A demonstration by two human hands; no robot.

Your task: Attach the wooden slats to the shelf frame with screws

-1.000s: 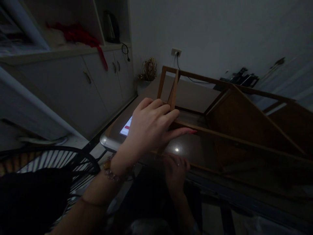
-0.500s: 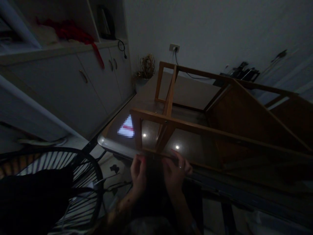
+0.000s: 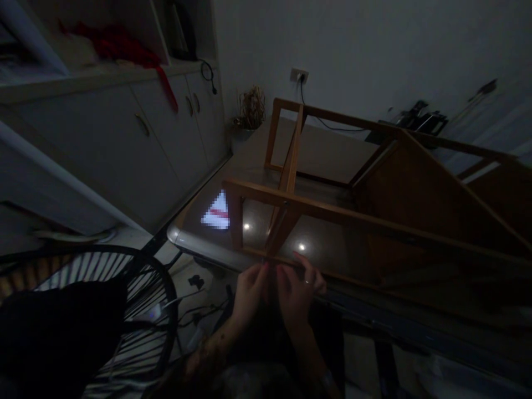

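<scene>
By the near edge of the desk (image 3: 245,166), the left hand (image 3: 248,291) and right hand (image 3: 297,291) come close together, fingertips narrow; I can't tell whether either grip holds anything. Just past them, the wooden frame (image 3: 353,216) rests on the desk. In such dim light, a fumbled pinch could drop something small.

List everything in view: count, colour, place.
Wooden frame: one, brown, on table
Table: one, brown, centre
Lit screen: one, white and red, on table
Openwork chair: one, black, lower left
Fabric bundle: one, black, on chair
Cabinet: one, whitish, left
Cloth: one, red, on cabinet
Kettle: one, dark, cabinet niche
Dried plant: one, tan, beyond table
Wall outlet: one, pale, wall
Dark objects: unclear, black, beyond frame
Left-hand grip: one, red nail, near frame's lower edge
Right-hand grip: one, red nail, beside it
</scene>
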